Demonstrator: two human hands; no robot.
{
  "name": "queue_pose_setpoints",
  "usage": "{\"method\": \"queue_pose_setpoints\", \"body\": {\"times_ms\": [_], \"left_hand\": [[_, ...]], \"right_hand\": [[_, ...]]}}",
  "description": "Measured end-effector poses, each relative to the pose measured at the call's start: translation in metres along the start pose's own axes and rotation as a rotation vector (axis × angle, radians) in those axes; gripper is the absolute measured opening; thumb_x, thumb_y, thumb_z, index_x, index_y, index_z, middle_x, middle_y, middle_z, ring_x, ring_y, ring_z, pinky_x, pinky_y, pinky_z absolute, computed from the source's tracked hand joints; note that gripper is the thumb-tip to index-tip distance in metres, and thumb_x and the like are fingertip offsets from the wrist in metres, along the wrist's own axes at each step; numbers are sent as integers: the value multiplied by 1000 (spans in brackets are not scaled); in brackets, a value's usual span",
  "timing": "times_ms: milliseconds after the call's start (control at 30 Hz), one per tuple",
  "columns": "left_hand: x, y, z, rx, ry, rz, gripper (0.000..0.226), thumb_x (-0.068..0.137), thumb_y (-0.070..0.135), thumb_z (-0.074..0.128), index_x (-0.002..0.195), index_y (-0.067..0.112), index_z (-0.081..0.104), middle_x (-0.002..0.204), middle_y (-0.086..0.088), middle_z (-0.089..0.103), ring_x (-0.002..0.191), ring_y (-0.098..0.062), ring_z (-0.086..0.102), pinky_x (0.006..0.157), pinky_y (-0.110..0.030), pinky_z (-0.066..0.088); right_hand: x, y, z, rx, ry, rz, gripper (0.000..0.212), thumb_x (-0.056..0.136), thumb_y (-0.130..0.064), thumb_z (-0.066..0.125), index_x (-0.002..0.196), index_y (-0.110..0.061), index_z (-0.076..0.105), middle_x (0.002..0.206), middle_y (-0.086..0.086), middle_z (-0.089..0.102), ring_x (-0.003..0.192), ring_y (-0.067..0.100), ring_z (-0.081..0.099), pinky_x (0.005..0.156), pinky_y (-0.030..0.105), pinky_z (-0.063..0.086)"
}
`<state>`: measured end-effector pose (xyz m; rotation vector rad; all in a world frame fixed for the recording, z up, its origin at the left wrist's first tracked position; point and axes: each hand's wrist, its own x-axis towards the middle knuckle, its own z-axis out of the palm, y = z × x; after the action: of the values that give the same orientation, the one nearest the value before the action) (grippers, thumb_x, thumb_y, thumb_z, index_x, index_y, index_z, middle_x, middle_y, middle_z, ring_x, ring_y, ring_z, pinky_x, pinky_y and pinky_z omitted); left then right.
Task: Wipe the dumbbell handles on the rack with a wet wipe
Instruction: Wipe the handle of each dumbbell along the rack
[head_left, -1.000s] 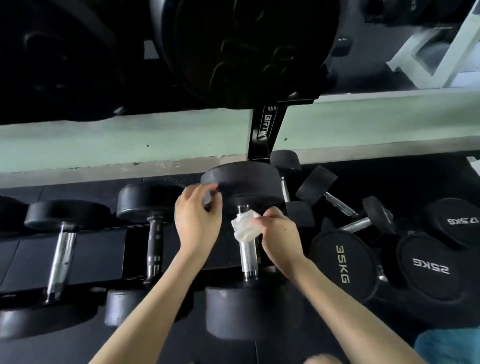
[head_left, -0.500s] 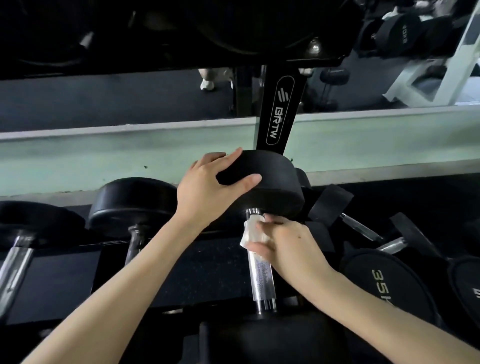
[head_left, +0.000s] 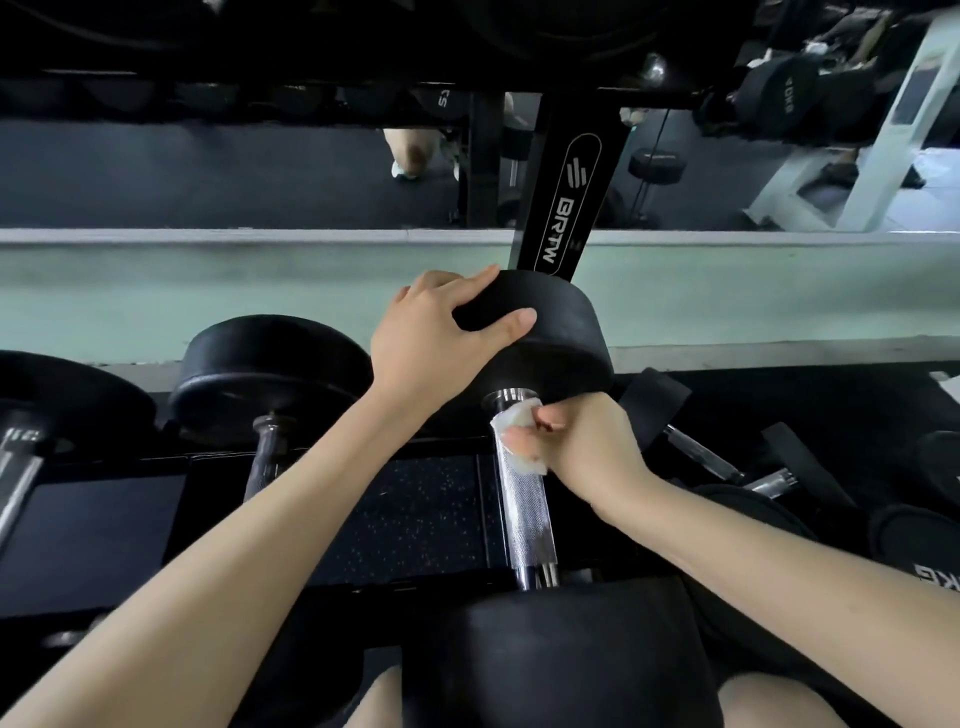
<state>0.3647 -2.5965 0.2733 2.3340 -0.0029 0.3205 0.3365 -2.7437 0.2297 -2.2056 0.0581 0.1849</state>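
Head: left hand grips dumbbell; right hand, wipe.

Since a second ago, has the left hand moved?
Yes. The left hand slid from the left edge of the dumbbell head onto its rim, gripping it.

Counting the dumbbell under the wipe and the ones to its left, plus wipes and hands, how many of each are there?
Dumbbells: 3 (dumbbell under the wipe, middle dumbbell, far-left dumbbell)
Wet wipe: 1
Hands: 2 (left hand, right hand)
Total: 6
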Motion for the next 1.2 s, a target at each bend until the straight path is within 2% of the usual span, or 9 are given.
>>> {"method": "queue_pose_setpoints", "body": {"times_ms": [200,400,533,633,733,800,867,1067,1200], "left_hand": [[1,-1,2,-14,36,-9,56,77,65,59,129,45,52,126,16,52,123,-7,41,83,-25,36],[1,-1,3,-23,45,10,56,78,64,59,129,43,53,125,14,53,123,-9,41,87,-26,37],[1,-2,4,12,33,21,58,79,65,56,132,43,49,128,12,52,125,-11,40,90,-29,40],[2,-2,1,12,9,48,59,79,63,58,133,42,48,130,13,50,126,-10,39,87,-25,36],[6,-7,-6,-120,-141,67,61,77,60,65,132,42,49,130,15,47,127,-8,40,95,-27,37],[9,-10,-9,-194,-195,68,67,70,62,67,131,42,50,129,18,46,126,-6,41,105,-32,36],[8,-10,-8,-208,-178,66,70,67,64,62,131,42,50,132,16,46,128,-6,41,108,-34,35],[7,-9,-3,-248,-156,50,72,64,66,65,130,42,52,134,13,48,129,-5,40,110,-32,32],[7,-8,-4,-281,-154,38,65,70,59,69,129,41,53,130,16,47,129,-4,38,107,-26,30]], "right_hand": [[5,-7,11,92,112,142,26,73,-18,78,64,-10,55,65,0,54,63,16,57,52,19,36],[-24,15,-7,-19,-192,233,38,67,-35,83,65,-9,55,53,-3,53,50,12,50,48,21,46],[-30,14,-18,204,-384,291,20,70,-15,82,62,-6,66,51,0,62,49,10,56,50,18,45],[-16,4,-14,410,-274,308,12,70,-3,79,77,-3,70,66,4,68,55,7,64,53,21,54],[2,-7,-9,555,-128,289,16,72,2,76,87,4,69,62,2,63,44,3,57,39,14,41],[11,-12,-5,564,-128,293,18,74,0,75,90,-2,67,60,1,58,45,6,50,48,16,37],[14,-10,-2,543,-116,316,24,74,-4,77,95,-7,66,67,4,58,52,9,50,62,23,40],[-13,3,-11,416,-278,388,25,74,-18,78,86,-2,65,74,9,68,56,14,64,54,25,57],[-33,17,-23,-115,-491,246,27,66,-42,80,65,-16,70,61,-4,67,56,5,57,57,16,44]]}}
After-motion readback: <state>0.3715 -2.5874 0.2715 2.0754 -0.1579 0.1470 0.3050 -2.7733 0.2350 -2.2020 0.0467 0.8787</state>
